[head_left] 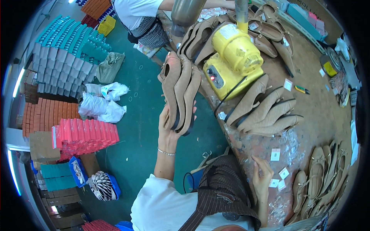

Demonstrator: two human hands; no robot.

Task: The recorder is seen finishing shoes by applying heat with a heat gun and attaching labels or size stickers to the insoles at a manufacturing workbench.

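Clasped in the left hand [171, 125], fingers wrapped round their heels, three tan flat shoes [179, 90] stand toes-up over the green floor beside the workbench [308, 111]. Resting on the bench edge, the right hand [262, 175] has its fingers loosely curled, touching near small white square labels [275, 154]. Just beyond the held shoes sits a yellow machine [233, 61]. Stacked boxes lie on the floor at left: teal [73, 36], red [88, 134] and orange [46, 113].

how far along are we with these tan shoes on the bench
Done, it seems: tan flats lined up at the bench's right edge. In hand: the left hand holds three shoes upright; the right hand rests by small white tags. Left: shoes lying beside the yellow machine.
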